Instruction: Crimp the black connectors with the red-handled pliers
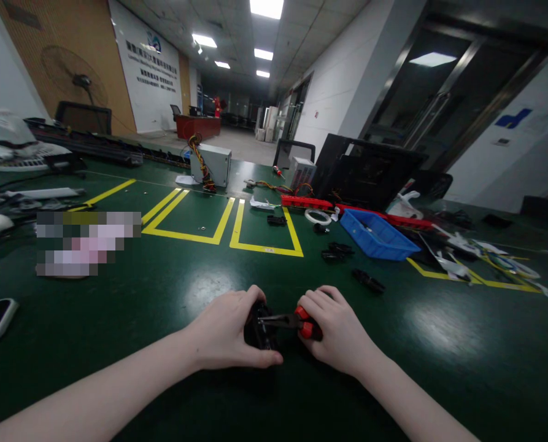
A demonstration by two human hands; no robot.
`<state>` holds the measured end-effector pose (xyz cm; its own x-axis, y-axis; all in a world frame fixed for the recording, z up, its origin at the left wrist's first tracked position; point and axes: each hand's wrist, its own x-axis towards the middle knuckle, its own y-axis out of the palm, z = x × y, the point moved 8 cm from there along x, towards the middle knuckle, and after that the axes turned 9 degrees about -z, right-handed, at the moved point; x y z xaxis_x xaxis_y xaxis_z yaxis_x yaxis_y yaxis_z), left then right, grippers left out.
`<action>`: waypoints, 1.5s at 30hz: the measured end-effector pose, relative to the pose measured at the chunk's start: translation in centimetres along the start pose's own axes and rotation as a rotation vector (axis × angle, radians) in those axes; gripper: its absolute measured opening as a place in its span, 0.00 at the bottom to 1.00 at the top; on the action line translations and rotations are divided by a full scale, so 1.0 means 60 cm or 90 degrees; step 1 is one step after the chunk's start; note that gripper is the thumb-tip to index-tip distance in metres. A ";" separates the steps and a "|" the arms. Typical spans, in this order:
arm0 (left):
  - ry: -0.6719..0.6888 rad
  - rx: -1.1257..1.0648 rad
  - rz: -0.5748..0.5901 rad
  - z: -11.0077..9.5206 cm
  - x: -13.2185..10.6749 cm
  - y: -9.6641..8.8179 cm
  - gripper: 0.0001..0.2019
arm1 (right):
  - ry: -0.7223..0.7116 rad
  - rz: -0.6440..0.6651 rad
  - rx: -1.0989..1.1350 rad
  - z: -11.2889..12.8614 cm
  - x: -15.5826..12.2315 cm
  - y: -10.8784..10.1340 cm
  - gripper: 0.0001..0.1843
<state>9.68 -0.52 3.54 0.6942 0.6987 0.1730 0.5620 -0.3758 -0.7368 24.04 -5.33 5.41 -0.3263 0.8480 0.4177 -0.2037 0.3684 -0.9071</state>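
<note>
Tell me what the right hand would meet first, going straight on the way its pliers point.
The right hand, led by the red-handled pliers, would likely meet the black part in the left hand. The tips already overlap it in view; whether they touch is unclear.

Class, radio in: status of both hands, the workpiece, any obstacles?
Left hand holding black part. Right hand gripping red-handled pliers, tips at the part. Loose black piece beyond right hand, not in the way.
</note>
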 end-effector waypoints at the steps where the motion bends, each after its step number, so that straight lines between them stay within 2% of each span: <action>1: 0.007 0.001 -0.001 -0.003 0.000 -0.001 0.34 | 0.004 0.003 0.002 -0.001 -0.001 0.001 0.12; 4: 0.027 0.007 -0.005 -0.011 -0.001 -0.005 0.37 | 0.019 0.018 0.006 -0.004 -0.003 0.004 0.11; 9: 0.046 0.017 0.008 -0.015 -0.002 -0.006 0.29 | 0.036 0.034 0.005 -0.008 -0.006 0.008 0.11; 15: 0.043 0.019 0.013 -0.015 -0.003 -0.008 0.28 | 0.041 0.042 0.015 -0.006 -0.007 0.009 0.11; 26: 0.096 -0.006 -0.028 -0.013 -0.005 0.000 0.35 | 0.069 0.098 0.060 -0.010 -0.004 0.017 0.09; 36: 0.092 0.012 -0.016 -0.009 -0.007 0.002 0.38 | 0.063 0.080 0.064 -0.011 -0.007 0.015 0.09; 41: 0.064 0.010 0.011 -0.012 -0.005 -0.001 0.33 | 0.042 0.033 0.043 -0.010 -0.007 0.008 0.10; 45: 0.073 0.002 0.021 -0.011 -0.004 0.003 0.32 | 0.048 0.034 0.046 -0.010 -0.008 0.009 0.10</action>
<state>9.88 -1.16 3.79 0.7598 0.6111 0.2218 0.5359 -0.3954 -0.7460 24.64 -5.33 4.68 -0.2682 0.8928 0.3618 -0.2551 0.2963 -0.9204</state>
